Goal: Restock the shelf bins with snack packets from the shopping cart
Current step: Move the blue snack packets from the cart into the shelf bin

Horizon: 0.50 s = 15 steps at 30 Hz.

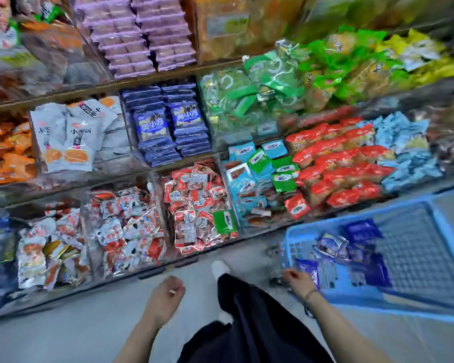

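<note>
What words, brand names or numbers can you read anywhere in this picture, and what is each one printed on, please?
"小方", after a blurred first character: on the dark blue packets in the middle shelf bin.
"小", probably, opening a blurred black title: on the white packets left of them.
All other packets, on the shelves and in the blue cart: print too blurred to read.

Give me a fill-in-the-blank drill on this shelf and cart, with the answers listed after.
1. The shopping cart is ___ in colour.
2. The right hand is at the cart's corner, while the left hand hangs over the ___.
3. One green packet lies in a bin of mostly ___ packets.
4. The dark blue shelf packets sit in ___ stacks.
Missing words: blue; floor; red; two.
</note>
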Tool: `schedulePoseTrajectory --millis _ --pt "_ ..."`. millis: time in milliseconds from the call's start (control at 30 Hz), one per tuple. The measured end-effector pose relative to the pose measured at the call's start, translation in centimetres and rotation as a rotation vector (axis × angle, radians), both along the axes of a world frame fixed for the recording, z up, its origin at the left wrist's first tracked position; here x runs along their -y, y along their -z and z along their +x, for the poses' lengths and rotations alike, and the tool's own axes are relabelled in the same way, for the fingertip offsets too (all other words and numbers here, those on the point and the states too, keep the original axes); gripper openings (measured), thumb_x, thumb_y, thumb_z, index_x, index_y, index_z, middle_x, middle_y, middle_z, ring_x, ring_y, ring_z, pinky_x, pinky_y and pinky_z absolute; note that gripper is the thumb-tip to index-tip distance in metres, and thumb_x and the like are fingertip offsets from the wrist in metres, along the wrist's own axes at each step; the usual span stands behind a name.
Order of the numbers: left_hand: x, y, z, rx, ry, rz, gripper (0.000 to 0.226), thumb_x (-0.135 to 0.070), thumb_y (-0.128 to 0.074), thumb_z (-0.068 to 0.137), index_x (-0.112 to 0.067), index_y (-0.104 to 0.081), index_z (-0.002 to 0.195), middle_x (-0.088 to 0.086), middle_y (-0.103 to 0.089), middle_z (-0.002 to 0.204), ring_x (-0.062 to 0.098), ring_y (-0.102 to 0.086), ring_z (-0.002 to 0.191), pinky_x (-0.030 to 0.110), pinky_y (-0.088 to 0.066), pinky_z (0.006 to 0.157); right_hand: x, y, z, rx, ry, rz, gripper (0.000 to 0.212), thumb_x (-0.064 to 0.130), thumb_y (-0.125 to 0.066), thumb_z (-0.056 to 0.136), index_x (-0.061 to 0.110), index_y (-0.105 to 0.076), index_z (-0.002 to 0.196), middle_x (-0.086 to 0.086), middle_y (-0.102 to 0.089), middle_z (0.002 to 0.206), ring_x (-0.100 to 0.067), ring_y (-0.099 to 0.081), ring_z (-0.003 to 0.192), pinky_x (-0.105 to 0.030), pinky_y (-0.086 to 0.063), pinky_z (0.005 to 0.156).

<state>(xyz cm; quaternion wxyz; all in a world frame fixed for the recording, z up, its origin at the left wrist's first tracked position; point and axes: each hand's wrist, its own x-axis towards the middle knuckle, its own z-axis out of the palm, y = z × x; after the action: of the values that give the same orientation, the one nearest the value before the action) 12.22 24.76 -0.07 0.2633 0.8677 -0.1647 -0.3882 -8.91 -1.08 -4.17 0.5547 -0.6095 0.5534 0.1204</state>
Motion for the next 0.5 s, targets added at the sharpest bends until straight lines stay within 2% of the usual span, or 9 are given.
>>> schedulePoseTrajectory --millis 100,200,367,500 --pt "-0.5 0.9 -2.9 -0.051 0.053 0.047 0.006 -0.003 -0.059 0.09 -0.007 -0.061 0.087 0.007 -0.06 0.089 0.021 -0.057 0.08 0.022 -0.041 0.07 -2.2 0.2 -5.7 -0.068 0.204 0.067 0.021 0.007 -0.044 0.096 0.008 -0.054 0.078 -0.008 -0.049 0.065 -0.015 -0.044 0.055 -0.021 -0.028 0.053" --pt "-0.5 1.7 -6.3 -0.107 0.066 0.073 0.012 -0.002 -0.059 0.089 -0.011 -0.058 0.083 0.006 -0.061 0.087 0.022 -0.056 0.078 0.024 -0.039 0.071 -3.3 0.3 -10.3 -0.094 0.289 0.116 0.024 0.004 -0.044 0.095 0.009 -0.05 0.073 -0.006 -0.048 0.064 -0.016 -0.044 0.055 -0.022 -0.028 0.054" --pt "0.6 2.2 -11.7 -0.235 -0.019 0.064 0.012 -0.001 -0.058 0.089 -0.009 -0.062 0.08 0.001 -0.063 0.084 0.023 -0.058 0.082 0.035 -0.048 0.085 -2.7 0.0 -15.2 -0.095 0.399 0.151 0.029 -0.002 -0.041 0.093 0.013 -0.041 0.069 -0.005 -0.034 0.063 -0.012 -0.028 0.052 -0.019 -0.016 0.05" --pt "4.3 1.9 -14.6 -0.266 0.008 0.042 0.012 -0.004 -0.058 0.089 -0.012 -0.063 0.081 -0.001 -0.064 0.082 0.02 -0.06 0.08 0.033 -0.05 0.084 0.5 -0.1 -17.3 -0.08 0.418 0.098 0.024 0.0 -0.042 0.094 0.01 -0.048 0.073 -0.007 -0.042 0.064 -0.016 -0.037 0.054 -0.02 -0.025 0.05"
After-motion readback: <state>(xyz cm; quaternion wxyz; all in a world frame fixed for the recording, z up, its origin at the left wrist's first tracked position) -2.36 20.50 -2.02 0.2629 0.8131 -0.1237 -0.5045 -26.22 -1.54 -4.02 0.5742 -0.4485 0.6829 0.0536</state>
